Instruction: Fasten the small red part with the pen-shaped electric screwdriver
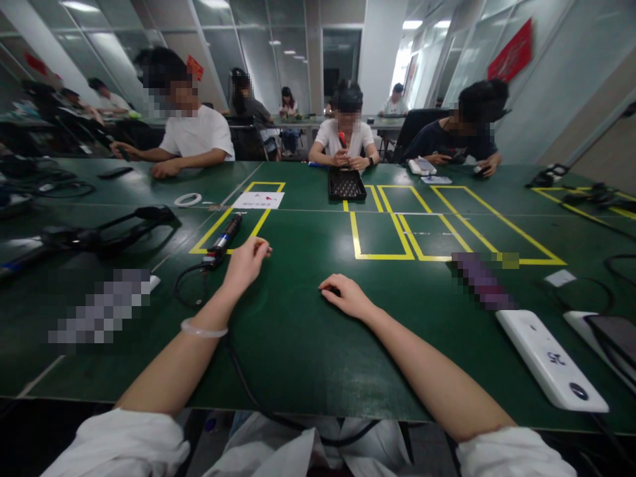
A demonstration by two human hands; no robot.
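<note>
My left hand (247,264) is over the green table (298,344), fingers curled in towards the thumb, with nothing visible in them. Just left of it lies a black and silver cylindrical tool (227,235) that resembles an electric screwdriver, its dark cord looping beside my wrist. The hand appears apart from the tool. My right hand (348,297) rests low at the table's middle, loosely closed, thumb and fingertips near each other and no object seen between them. A pale bracelet (203,329) circles my left wrist.
Yellow tape rectangles (382,257) mark the tabletop. A white power bank (551,361) lies at right, black head-strap gear (109,232) at left. A paper sheet (259,200) and white ring (187,199) lie farther back. Across, a person (342,142) works over a black tray (346,185).
</note>
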